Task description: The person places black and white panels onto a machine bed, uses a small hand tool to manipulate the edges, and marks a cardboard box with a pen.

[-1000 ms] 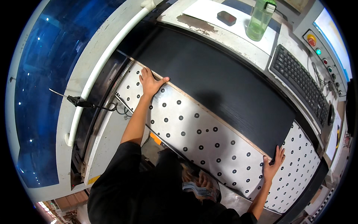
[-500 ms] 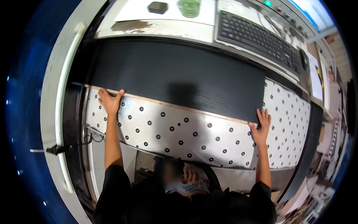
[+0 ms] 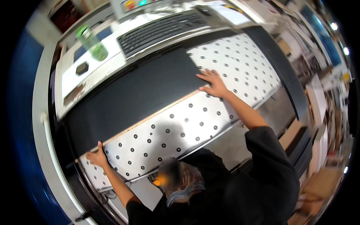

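A long black board (image 3: 131,90) with a pale, wood-coloured near edge lies flat on a shiny metal table (image 3: 176,131) dotted with small dark round fittings. My left hand (image 3: 98,156) rests against the near edge at the board's left end, its thumb pointing up beside the board and its fingers toward the left. At the right near corner, my right hand (image 3: 214,84) touches the board with fingers spread and thumb along the near edge. Neither hand is wrapped round the board. The board's left end runs into a dark area by the machine.
Beyond the board, a ledge holds a black keyboard (image 3: 161,32), a green-lidded bottle (image 3: 93,45), a small dark block (image 3: 82,68) and a mouse (image 3: 202,10). A white rail (image 3: 52,146) runs along the left. Stacked panels (image 3: 318,150) stand at the right.
My view has turned, so the board and table now slant up to the right. Both hands stay at the same ends of the board. Any slide of the board is hard to tell.
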`<move>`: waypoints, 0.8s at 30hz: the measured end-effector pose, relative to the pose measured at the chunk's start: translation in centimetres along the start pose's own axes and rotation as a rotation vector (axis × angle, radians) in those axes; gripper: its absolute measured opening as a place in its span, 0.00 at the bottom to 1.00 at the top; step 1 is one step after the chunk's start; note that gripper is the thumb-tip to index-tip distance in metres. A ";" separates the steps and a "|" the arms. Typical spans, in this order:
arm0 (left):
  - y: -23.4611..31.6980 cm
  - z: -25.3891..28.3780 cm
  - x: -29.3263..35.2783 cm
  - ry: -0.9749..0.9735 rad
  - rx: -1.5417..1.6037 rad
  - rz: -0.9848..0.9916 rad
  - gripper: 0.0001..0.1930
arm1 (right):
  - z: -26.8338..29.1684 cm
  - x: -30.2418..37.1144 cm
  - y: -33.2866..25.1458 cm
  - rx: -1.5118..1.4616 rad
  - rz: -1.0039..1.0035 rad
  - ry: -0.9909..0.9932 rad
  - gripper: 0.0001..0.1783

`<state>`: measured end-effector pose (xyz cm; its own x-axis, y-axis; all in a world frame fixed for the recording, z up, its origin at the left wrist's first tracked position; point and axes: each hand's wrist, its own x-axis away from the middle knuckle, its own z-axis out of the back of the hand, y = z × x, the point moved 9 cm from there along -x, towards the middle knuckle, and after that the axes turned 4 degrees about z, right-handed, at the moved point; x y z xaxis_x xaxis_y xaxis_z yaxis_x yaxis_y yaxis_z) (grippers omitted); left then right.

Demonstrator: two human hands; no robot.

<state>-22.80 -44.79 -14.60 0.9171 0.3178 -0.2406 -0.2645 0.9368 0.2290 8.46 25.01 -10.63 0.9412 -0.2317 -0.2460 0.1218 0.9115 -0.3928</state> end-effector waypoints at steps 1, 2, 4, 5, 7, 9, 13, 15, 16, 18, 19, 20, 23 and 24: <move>0.5 -0.3 0.3 -0.016 0.004 -0.002 0.68 | 0.8 0.3 -0.5 -0.005 -0.011 0.018 0.40; 1.0 -0.2 0.2 0.007 -0.022 -0.003 0.68 | 1.1 0.9 -0.3 0.003 -0.007 0.056 0.40; 1.9 0.2 0.3 0.002 -0.015 -0.001 0.68 | 0.9 2.7 -0.4 0.076 -0.103 0.178 0.37; 1.9 0.3 0.6 -0.006 -0.018 0.007 0.68 | 0.7 3.9 -1.2 0.106 -0.203 0.274 0.35; 0.1 0.8 0.8 -0.020 -0.038 0.015 0.68 | -1.2 6.0 -4.2 0.034 -0.302 0.365 0.32; 1.1 1.4 1.5 0.023 0.009 0.003 0.67 | -2.2 11.4 -8.7 0.116 -0.275 0.336 0.32; 0.5 1.6 1.5 0.009 -0.045 -0.059 0.62 | -2.2 26.8 -16.4 0.028 -0.146 0.217 0.28; -0.2 1.2 1.6 -0.002 0.037 -0.210 0.55 | -1.6 36.6 -15.7 -0.070 -0.295 0.273 0.27; -1.6 0.9 2.4 0.015 0.038 -0.231 0.51 | -4.5 43.3 -12.8 -0.278 -0.593 0.248 0.26; 3.0 0.4 8.0 0.027 -0.044 -0.321 0.46 | -13.0 61.2 -7.4 -0.222 -1.119 0.313 0.21; 1.5 0.3 10.5 0.060 -0.135 -0.293 0.44 | -14.2 67.3 -6.7 -0.491 -1.381 0.369 0.18; 4.7 0.4 15.9 0.047 -0.144 -0.356 0.41 | -14.6 75.5 -7.0 -0.180 -1.526 0.732 0.16; 16.7 2.0 36.1 0.114 -0.038 -0.709 0.37 | -12.1 86.8 -10.8 -0.388 -1.975 0.873 0.15; 20.1 4.4 44.9 -0.059 0.157 -0.828 0.38 | -13.7 90.6 -10.2 -0.412 -2.016 0.866 0.15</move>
<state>14.33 -12.38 -16.68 0.8117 -0.4750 -0.3399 0.5406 0.8313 0.1293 88.12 -9.93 -41.07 -0.6394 -0.6374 0.4301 0.2921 -0.7188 -0.6309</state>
